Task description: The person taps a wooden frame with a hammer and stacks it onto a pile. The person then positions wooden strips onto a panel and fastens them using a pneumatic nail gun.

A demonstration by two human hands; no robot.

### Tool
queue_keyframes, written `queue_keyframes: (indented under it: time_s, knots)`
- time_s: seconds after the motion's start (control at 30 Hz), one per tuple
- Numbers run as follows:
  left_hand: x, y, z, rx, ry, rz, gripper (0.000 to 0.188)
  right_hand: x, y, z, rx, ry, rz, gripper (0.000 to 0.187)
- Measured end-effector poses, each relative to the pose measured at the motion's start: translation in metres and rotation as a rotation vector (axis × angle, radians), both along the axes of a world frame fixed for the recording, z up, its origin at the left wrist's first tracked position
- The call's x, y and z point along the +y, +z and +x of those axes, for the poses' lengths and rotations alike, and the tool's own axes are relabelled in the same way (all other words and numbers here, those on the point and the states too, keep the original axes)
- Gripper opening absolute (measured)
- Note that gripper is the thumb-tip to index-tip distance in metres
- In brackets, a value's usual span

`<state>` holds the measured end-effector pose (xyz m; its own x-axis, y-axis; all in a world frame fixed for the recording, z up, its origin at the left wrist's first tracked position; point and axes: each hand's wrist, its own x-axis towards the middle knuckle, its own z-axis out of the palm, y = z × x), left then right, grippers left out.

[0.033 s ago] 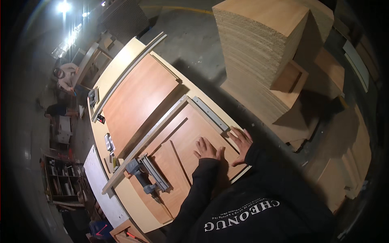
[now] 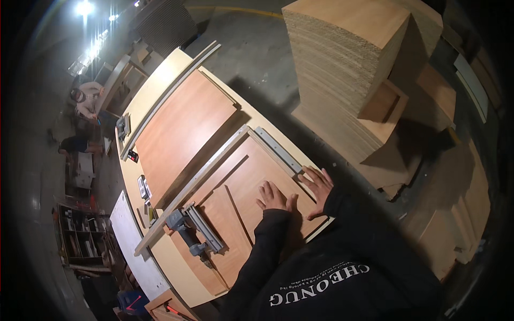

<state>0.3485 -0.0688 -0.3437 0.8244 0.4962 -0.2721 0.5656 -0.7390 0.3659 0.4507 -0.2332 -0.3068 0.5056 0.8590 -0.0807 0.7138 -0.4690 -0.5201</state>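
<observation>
Right of the nail gun (image 2: 186,231), the left hand (image 2: 275,200) lies on the wooden board (image 2: 258,174) beneath that gun, the right hand (image 2: 319,190) at its edge, fingers spread, gripping nothing, apparently steadying the board, which calls for even pressure.

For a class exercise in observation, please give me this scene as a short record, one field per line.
Left hand: open, palm down on a wooden panel
Right hand: fingers spread, at the panel's edge
Nail gun: grey, lying left of both hands
Second panel: beyond a long bar
Board stack: at right
Co-worker: background, left
</observation>
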Motion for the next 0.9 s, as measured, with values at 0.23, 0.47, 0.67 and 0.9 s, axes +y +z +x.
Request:
queue_keyframes:
  time_s: [0.23,0.47,0.67,0.9]
  knots:
    - [-0.004,0.005,0.0,0.018,-0.012,-0.006,0.088,0.009,-0.005,0.022,-0.05,0.286,-0.14,0.115]
    - [-0.009,0.004,-0.003,-0.038,-0.013,0.094,0.085,0.005,-0.013,0.029,-0.055,0.303,-0.035,0.11]
    - [-0.014,0.013,0.008,0.003,-0.002,0.132,0.078,0.005,-0.012,0.036,-0.016,0.304,-0.028,0.106]
    - [-0.017,0.012,0.01,0.03,-0.033,0.172,0.078,0.001,-0.015,0.04,0.038,0.295,-0.005,0.099]
